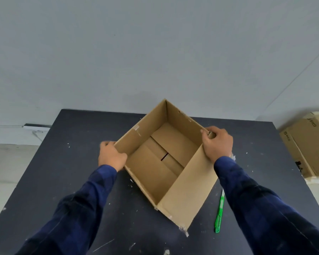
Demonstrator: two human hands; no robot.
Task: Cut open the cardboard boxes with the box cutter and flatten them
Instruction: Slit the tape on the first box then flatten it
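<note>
Box [188, 190] seemingly gripped between both hands [111, 156].

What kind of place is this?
Probably a workroom or packing spot: a scuffed black table against a bare wall, an open cardboard box and green box cutter on it, another printed box nearby.
</note>
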